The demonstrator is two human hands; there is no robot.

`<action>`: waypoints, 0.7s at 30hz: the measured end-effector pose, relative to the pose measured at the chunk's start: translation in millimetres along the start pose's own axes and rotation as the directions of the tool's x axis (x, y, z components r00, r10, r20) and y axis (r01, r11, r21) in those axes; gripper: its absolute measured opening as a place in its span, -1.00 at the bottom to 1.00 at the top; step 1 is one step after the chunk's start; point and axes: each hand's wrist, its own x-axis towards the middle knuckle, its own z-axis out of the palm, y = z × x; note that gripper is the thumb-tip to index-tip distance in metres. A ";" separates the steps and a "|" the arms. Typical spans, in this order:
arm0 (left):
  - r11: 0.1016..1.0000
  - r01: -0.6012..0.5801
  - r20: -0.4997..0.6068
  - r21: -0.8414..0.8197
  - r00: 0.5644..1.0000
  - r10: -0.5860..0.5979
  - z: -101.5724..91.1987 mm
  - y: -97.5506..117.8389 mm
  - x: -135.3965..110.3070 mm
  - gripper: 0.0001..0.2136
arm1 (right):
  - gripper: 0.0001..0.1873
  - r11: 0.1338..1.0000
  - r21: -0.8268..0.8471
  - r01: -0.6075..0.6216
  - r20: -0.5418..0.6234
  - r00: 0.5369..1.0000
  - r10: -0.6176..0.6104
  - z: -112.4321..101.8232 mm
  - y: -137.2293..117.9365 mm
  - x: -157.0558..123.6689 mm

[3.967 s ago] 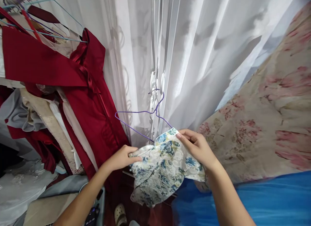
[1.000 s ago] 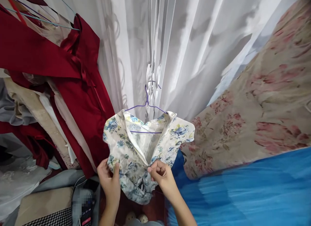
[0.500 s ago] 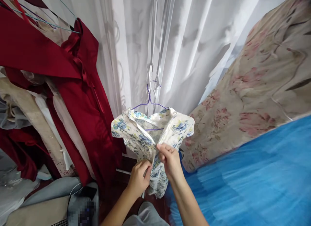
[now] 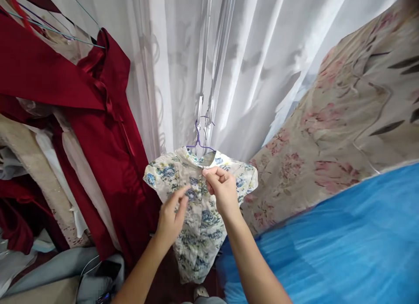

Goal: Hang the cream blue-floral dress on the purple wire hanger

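A short-sleeved white dress with blue floral print hangs in front of me on a purple wire hanger. Its zipper line runs down the middle and is closed up to the collar. At the top of that line, my right hand pinches the zipper pull, which is mostly hidden by the fingertips. My left hand hovers before the dress's left half, fingers apart and slightly blurred, holding nothing.
Dark red garments hang at the left among pale ones. A beige floral cloth and blue tulle fill the right. Behind stands a white curtain. A grey bundle of cloth lies at lower left.
My right hand has moved up to the collar, and the dress's open neckline is now closed. My left hand has let go of the fabric and shifted up and left.
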 end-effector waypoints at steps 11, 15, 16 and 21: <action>0.974 -0.162 -0.338 0.157 0.918 0.207 -30.3 38.3 113.9 -0.88 | -0.67 0.979 -0.202 0.029 0.046 0.999 -0.020 -21.4 43.8 11.6; 0.984 -0.001 -0.649 -0.180 0.752 -0.118 -63.4 -24.4 130.7 -0.88 | -0.68 0.984 -0.176 -0.016 0.137 0.990 0.041 -27.6 52.9 -5.7; 0.927 0.055 -0.665 -0.372 0.681 -0.307 -66.6 -43.5 131.3 -0.91 | -0.68 0.984 -0.178 -0.026 0.157 0.986 0.055 -27.8 53.4 -10.0; 0.570 0.241 -0.387 -0.785 0.529 -0.756 -37.3 -95.0 94.0 -0.84 | -0.69 0.961 -0.273 -0.036 0.269 0.957 0.112 -34.7 61.8 -19.4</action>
